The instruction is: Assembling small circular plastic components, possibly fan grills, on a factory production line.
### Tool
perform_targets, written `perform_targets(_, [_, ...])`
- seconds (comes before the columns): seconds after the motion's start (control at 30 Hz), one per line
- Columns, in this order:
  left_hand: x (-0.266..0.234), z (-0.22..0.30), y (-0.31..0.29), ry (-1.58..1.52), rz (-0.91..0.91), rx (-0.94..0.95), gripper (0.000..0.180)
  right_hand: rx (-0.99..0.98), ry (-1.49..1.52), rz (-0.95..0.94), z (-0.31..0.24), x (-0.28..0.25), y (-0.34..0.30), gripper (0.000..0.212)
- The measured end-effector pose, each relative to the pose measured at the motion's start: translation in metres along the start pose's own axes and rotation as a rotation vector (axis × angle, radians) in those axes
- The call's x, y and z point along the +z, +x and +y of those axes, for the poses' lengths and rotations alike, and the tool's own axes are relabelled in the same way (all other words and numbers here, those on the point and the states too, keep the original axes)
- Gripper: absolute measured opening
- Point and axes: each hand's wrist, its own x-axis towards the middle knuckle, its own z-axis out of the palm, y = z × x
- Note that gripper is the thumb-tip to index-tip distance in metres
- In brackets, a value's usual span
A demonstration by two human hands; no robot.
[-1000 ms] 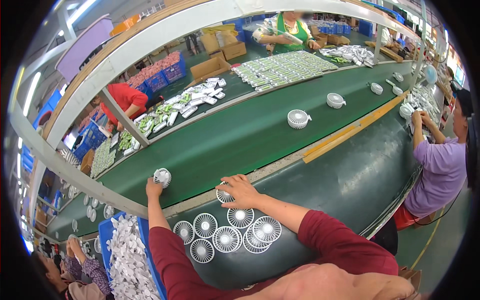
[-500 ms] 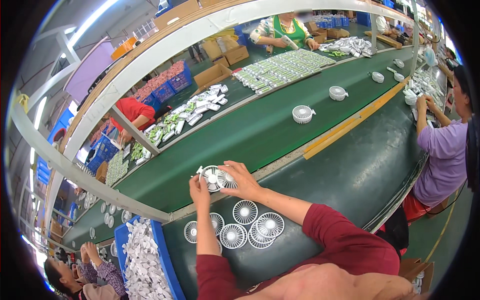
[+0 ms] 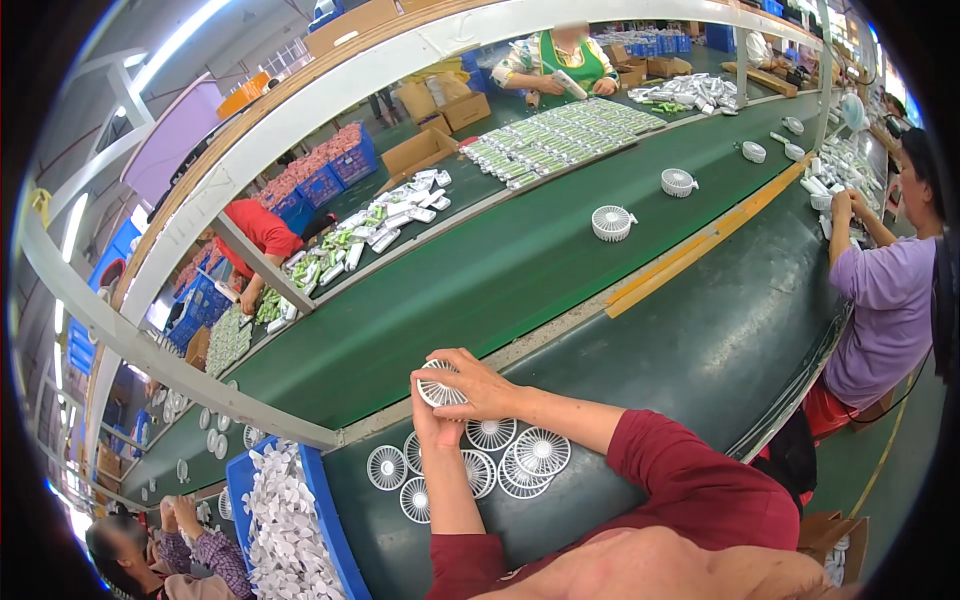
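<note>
When inspected, found left hand (image 3: 438,432) and right hand (image 3: 485,386) together, clamped on one white fan (image 3: 438,393), beyond and right of the blue bin (image 3: 336,535). Counted at least seven loose grilles (image 3: 542,452) right of that bin, some overlapping, and at least four fan units (image 3: 612,224) farther right, on the green belt (image 3: 440,308).

top (image 3: 755,515): maroon | sleeves (image 3: 655,465): same maroon, plain, long enough to reach the forearms (image 3: 570,412) | hands (image 3: 482,388): bare
</note>
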Motion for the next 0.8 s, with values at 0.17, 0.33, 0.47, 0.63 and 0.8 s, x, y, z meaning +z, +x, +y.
perform_targets(0.17, [0.020, 0.004, -0.006, 0.064, 0.085, 0.094, 0.052, 0.019, -0.028, -0.005, -0.004, -0.010, 0.002, 0.065])
perform_targets(0.33, [0.039, 0.002, -0.017, 0.198, 0.149, 0.258, 0.053, -0.008, 0.019, 0.024, -0.009, -0.001, 0.003, 0.066])
perform_targets(0.47, [0.036, -0.011, -0.016, 0.554, 0.103, 0.641, 0.053, 0.063, 0.248, 0.090, -0.016, 0.009, 0.004, 0.068])
perform_targets(0.63, [0.057, -0.029, -0.024, 1.211, 0.140, 1.184, 0.042, 0.316, 0.834, 0.115, -0.018, 0.015, 0.002, 0.050])
perform_targets(0.8, [0.047, -0.024, -0.021, 1.404, 0.144, 1.291, 0.036, 0.548, 1.209, 0.071, -0.021, 0.019, 0.004, 0.056])
